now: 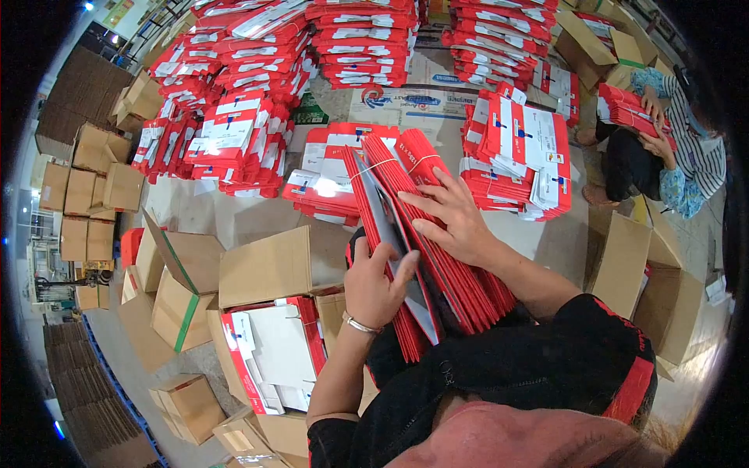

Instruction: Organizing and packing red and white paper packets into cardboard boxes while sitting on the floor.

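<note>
A thick bundle of flat red cardboard sleeves [468, 292] stands on edge across my lap, with pale bands around its upper end. A gap with grey-white faces showing parts its left portion from the rest. My right hand [452, 222] lies over the upper right part of the bundle, its fingers stretched out and spread against the edges. At the left side of the gap is my left hand [377, 285], thumb and fingers apart, touching the sleeves; a bracelet circles its wrist. Whether it pinches any single sleeve is not visible.
Banded stacks of red and white sleeves [230, 148] cover the floor ahead, with another stack [519, 152] at right. An open carton [265, 269] holding sleeves stands beside my left arm. At far right a person [686, 132] holds a red bundle near an open carton [659, 288].
</note>
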The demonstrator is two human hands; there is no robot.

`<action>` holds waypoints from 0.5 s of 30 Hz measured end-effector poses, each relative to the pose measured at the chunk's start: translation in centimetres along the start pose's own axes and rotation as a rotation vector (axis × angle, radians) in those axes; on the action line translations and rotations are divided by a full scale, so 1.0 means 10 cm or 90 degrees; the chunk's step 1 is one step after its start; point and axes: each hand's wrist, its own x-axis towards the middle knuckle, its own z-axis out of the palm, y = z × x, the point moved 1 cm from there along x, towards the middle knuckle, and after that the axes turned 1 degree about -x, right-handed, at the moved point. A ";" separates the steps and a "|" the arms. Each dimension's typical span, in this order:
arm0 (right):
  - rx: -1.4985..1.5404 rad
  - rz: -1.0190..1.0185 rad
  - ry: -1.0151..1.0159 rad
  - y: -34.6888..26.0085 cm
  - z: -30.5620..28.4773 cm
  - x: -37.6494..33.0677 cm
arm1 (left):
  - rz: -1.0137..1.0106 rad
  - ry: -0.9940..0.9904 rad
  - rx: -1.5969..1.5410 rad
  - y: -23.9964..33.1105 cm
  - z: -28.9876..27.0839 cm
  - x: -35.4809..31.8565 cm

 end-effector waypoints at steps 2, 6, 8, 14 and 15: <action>-0.013 -0.002 -0.010 -0.03 -0.01 0.00 | -0.006 0.009 0.044 0.07 0.01 0.02; -0.017 0.017 -0.022 -0.03 -0.01 0.00 | -0.058 -0.010 0.043 0.16 0.03 0.07; -0.010 0.014 -0.016 -0.04 0.01 0.00 | -0.083 -0.018 0.034 0.15 0.03 0.07; 0.028 0.013 0.000 -0.03 -0.01 0.01 | -0.061 0.000 -0.150 -0.03 0.02 -0.02; 0.028 0.008 0.002 -0.03 -0.01 0.01 | -0.060 -0.001 -0.149 -0.05 0.05 -0.03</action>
